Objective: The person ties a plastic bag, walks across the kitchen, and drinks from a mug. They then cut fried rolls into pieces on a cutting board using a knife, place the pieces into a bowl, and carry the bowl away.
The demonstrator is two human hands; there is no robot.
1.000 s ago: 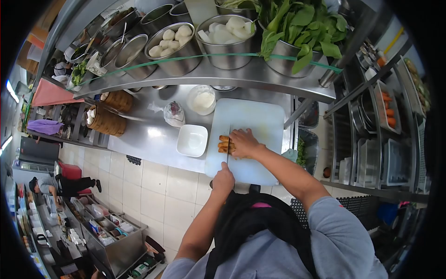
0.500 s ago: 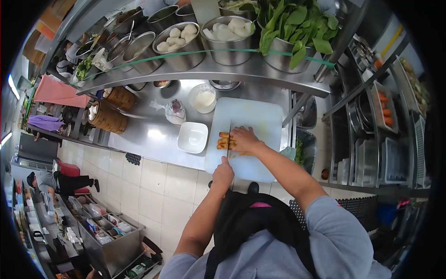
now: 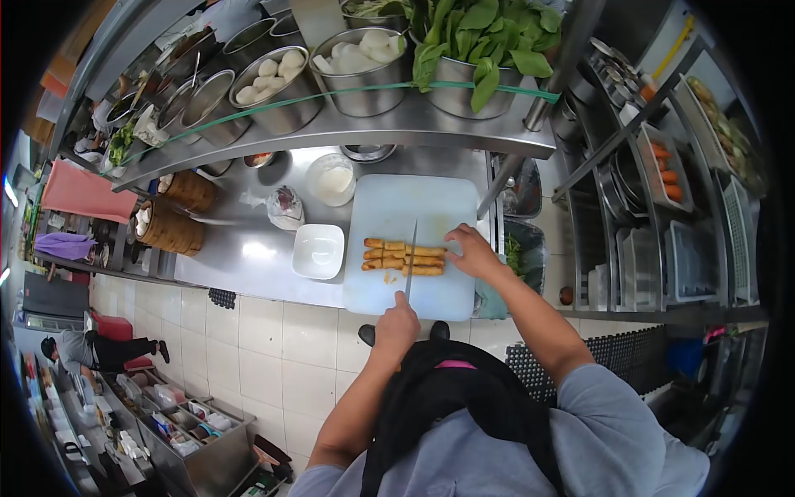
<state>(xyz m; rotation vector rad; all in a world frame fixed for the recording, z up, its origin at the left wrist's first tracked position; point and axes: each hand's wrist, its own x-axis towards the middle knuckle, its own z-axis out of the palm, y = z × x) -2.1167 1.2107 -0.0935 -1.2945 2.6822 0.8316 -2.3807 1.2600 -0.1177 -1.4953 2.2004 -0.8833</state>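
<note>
Golden-brown fried rolls (image 3: 426, 251) lie side by side on a white cutting board (image 3: 447, 199). A knife (image 3: 414, 236) lies across them, with pieces on both sides of its blade. My left hand (image 3: 396, 321) is closed around the knife's handle at the near edge of the board. My right hand (image 3: 474, 253) is at the right ends of the rolls, fingers bent and apart, holding nothing; whether a fingertip touches a roll I cannot tell. Small crumbs (image 3: 389, 279) lie in front of the left pieces.
Left of the board stand a white square bowl (image 3: 318, 252), a plastic bag (image 3: 285, 208) and a tub of white contents (image 3: 333, 180). A steel shelf (image 3: 331, 145) with metal pots and leafy greens (image 3: 489, 41) crosses above. Bamboo steamers (image 3: 174, 228) sit further left. Another person (image 3: 79, 348) is at far left.
My right hand has moved off the rolls to their right ends and opened, so more of the rolls shows. The knife stays across them. The whole view has shifted slightly.
</note>
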